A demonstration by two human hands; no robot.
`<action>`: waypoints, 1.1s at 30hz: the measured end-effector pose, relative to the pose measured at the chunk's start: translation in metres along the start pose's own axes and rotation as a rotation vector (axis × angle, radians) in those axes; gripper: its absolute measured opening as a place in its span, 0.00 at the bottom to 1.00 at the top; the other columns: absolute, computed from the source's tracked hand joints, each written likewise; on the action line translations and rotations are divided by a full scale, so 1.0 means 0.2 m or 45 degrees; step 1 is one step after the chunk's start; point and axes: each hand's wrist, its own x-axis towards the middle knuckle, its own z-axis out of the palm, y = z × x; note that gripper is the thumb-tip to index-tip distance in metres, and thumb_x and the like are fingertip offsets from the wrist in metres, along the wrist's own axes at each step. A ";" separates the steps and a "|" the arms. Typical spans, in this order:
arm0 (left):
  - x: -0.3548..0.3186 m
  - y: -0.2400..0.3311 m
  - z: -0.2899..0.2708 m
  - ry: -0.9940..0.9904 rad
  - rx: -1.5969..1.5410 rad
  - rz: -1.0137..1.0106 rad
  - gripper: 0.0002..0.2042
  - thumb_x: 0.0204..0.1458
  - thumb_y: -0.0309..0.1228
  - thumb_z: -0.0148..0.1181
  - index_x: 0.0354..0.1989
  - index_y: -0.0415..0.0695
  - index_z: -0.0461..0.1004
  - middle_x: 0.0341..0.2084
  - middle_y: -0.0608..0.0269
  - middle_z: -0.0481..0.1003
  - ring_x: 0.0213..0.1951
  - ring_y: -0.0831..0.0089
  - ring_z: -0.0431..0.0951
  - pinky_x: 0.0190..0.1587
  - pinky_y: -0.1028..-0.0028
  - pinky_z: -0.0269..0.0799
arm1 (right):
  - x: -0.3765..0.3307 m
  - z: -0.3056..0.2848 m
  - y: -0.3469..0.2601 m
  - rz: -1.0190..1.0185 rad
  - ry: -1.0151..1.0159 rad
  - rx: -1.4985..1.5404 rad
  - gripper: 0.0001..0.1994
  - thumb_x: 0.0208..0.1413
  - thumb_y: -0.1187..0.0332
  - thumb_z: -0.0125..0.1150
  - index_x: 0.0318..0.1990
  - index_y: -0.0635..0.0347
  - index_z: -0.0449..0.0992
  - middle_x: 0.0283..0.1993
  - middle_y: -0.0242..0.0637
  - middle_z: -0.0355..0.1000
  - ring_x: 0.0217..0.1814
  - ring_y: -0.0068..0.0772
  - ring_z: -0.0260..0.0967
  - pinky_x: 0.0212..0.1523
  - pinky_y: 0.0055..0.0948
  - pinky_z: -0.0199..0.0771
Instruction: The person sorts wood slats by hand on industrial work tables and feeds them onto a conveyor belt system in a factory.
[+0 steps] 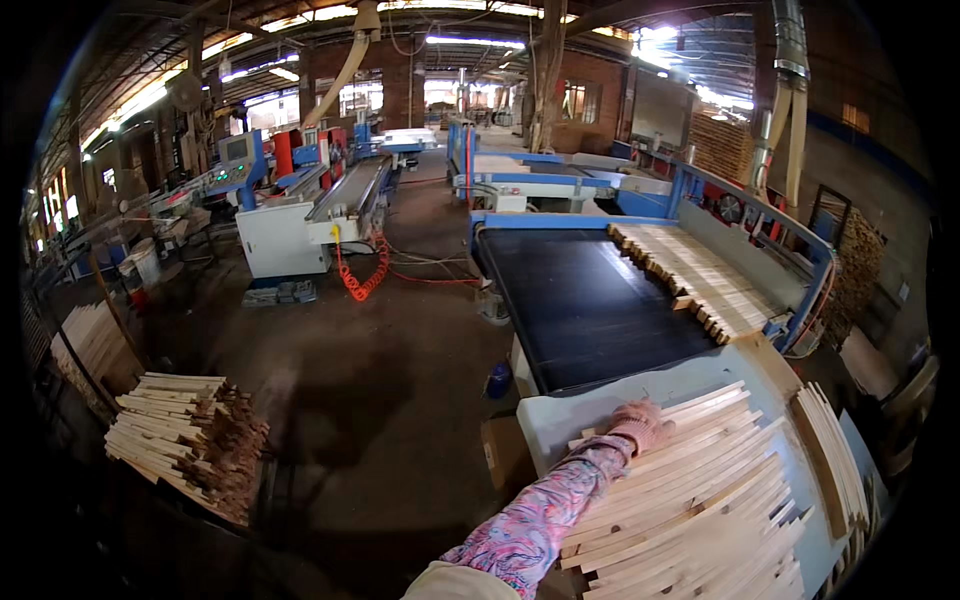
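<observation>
Left arm (550, 510) stretched forward and rightward, patterned sleeve (535, 530); left hand (641, 427) back-up near table's (560, 412) far edge.

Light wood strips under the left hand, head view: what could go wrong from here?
1. The wood strips lie side by side with uneven ends, so the left hand might skew some if it shifts them.
2. The hand and patterned sleeve are near the black belt; if it runs, which I can't tell, either could get caught.
3. The floor stack has ragged ends; a knock might spill it.
</observation>
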 end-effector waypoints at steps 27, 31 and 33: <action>0.16 -0.33 -0.25 -0.143 0.040 -0.119 0.26 0.63 0.48 0.47 0.64 0.44 0.68 0.65 0.55 0.69 0.64 0.55 0.70 0.63 0.54 0.70 | 0.17 0.81 -0.63 -0.317 -0.496 -0.001 0.26 0.57 0.52 0.59 0.54 0.66 0.77 0.48 0.46 0.79 0.49 0.40 0.76 0.50 0.39 0.74; 0.13 -0.28 -0.29 -0.216 0.115 -0.028 0.26 0.63 0.49 0.47 0.63 0.45 0.71 0.63 0.57 0.72 0.64 0.57 0.71 0.62 0.55 0.70 | 0.12 0.83 -0.68 -0.284 -0.489 -0.028 0.26 0.57 0.52 0.59 0.54 0.66 0.77 0.48 0.46 0.79 0.49 0.41 0.76 0.50 0.39 0.74; 0.16 -0.29 -0.28 -0.167 0.180 0.009 0.25 0.63 0.49 0.48 0.60 0.47 0.74 0.59 0.58 0.76 0.62 0.56 0.73 0.57 0.54 0.73 | 0.08 0.86 -0.73 -0.306 -0.494 -0.023 0.26 0.57 0.53 0.59 0.54 0.66 0.77 0.48 0.46 0.79 0.49 0.41 0.76 0.51 0.39 0.74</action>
